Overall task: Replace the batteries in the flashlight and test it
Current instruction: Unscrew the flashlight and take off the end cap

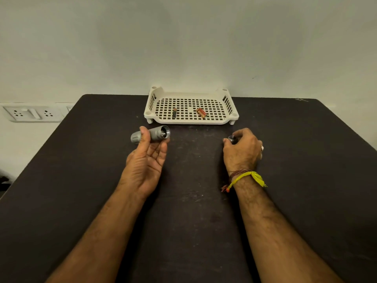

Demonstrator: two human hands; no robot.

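My left hand [148,158] holds a grey metal flashlight body [157,133] lying sideways between thumb and fingers, its open end facing right. About a hand's width to the right, my right hand [242,149] is closed over the small grey tail cap [232,138], low over the dark table [193,201]. Behind them a white perforated tray [190,120] holds a single dark battery [174,113] on its left side and a red-and-gold pair of batteries [201,112] on its right.
The tray stands against the pale wall at the table's far edge. A white socket panel [30,113] is on the wall at far left. My right wrist wears yellow and brown threads [245,177].
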